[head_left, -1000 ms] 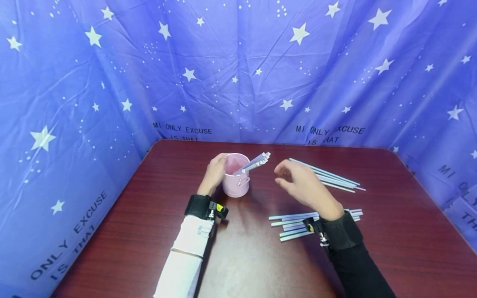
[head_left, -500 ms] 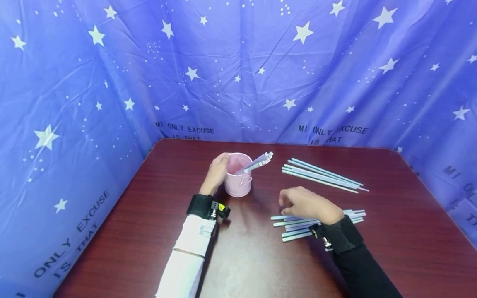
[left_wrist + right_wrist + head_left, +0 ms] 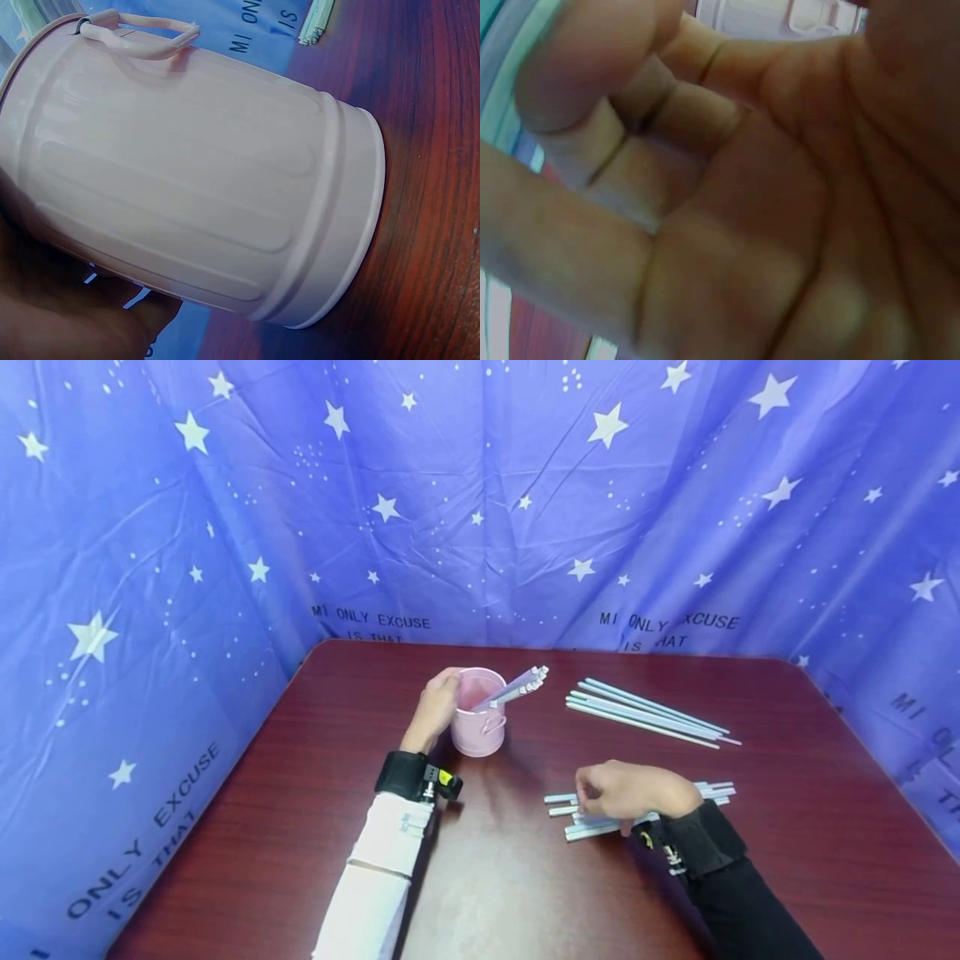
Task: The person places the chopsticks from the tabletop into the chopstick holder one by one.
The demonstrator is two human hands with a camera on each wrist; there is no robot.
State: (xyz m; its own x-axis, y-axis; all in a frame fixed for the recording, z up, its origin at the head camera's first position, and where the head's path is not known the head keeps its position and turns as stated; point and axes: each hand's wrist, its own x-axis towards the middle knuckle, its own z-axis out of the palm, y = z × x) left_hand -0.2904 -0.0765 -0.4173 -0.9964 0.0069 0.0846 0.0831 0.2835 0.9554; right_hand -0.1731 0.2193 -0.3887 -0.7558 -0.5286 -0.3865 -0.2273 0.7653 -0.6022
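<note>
A pink bucket (image 3: pixel 478 731) with a small side handle stands upright on the table, several pastel straw-like sticks (image 3: pixel 517 687) leaning out over its right rim. My left hand (image 3: pixel 435 706) grips the bucket's left side near the rim; in the left wrist view the bucket wall (image 3: pixel 180 165) fills most of the picture, the hand (image 3: pixel 67 307) at lower left. My right hand (image 3: pixel 626 789) is over the nearer pile of sticks (image 3: pixel 592 831), fingers bent down among them. In the right wrist view, sticks (image 3: pixel 502 97) lie beyond the curled fingers; whether any are pinched is hidden.
A second pile of similar sticks (image 3: pixel 645 714) lies slantwise farther back on the right. The dark red wooden table (image 3: pixel 337 710) reaches to a blue star-patterned curtain (image 3: pixel 480 568) behind and at both sides.
My right hand has come down and toward me from beside the far pile to the nearer sticks, its fingers now among them. The left hand stays on the bucket.
</note>
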